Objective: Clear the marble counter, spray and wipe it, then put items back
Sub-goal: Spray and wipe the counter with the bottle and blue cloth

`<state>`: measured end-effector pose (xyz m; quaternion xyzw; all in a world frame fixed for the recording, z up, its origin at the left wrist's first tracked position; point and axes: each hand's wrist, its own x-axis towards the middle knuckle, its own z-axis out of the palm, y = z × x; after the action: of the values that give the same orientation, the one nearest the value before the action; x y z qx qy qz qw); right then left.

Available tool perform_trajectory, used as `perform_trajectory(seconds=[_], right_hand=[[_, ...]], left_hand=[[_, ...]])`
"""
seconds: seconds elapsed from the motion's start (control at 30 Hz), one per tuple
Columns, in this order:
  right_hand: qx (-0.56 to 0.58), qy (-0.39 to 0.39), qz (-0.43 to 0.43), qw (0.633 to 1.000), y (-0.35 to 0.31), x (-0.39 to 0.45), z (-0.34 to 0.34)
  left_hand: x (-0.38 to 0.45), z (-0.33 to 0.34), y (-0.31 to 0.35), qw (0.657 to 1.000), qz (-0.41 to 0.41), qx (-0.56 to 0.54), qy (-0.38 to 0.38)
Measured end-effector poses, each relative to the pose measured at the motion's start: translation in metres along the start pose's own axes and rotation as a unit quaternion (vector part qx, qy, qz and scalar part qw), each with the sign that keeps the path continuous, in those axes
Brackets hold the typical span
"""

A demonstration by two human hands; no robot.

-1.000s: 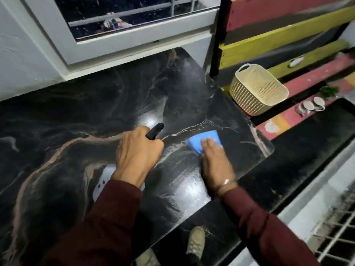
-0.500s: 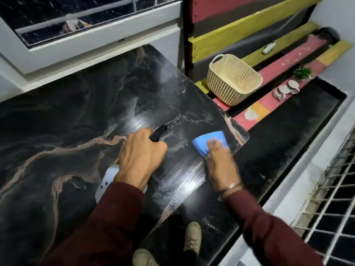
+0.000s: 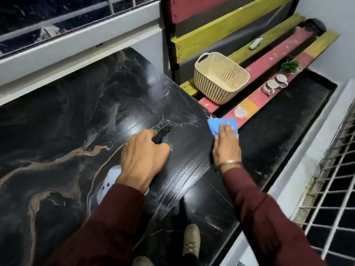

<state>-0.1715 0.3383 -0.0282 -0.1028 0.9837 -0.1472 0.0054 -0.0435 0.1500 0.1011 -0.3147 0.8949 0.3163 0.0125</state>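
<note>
Hands at work on our black marble counter (image 3: 80, 120).
Our right hand (image 3: 226, 148) presses a blue folded cloth (image 3: 217, 125) at its corner; our left hand (image 3: 143, 160) grips a white spray bottle (image 3: 109, 181).

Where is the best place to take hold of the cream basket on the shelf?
Take the cream basket by the loop handle on its far-left rim, coming from above. It stands upright with its mouth open, and that handle is the only one clearly visible.
</note>
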Motion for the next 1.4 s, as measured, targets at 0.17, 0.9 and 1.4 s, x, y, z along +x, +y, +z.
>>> perform_trajectory(seconds=[0.17,0.9,1.4], right_hand=[[0.018,-0.074,-0.235,0.969,-0.041,-0.084,0.012],[0.043,-0.071,-0.237,0.968,-0.151,0.035,0.059],[0.015,-0.028,-0.195,0.980,-0.135,0.056,0.052]], left_hand=[[0.011,0.010,0.013,1.000,0.002,-0.003,0.006],[0.078,-0.026,-0.029,0.990,-0.112,0.038,0.075],[0.113,-0.045,-0.038,0.987,-0.136,0.000,0.090]])
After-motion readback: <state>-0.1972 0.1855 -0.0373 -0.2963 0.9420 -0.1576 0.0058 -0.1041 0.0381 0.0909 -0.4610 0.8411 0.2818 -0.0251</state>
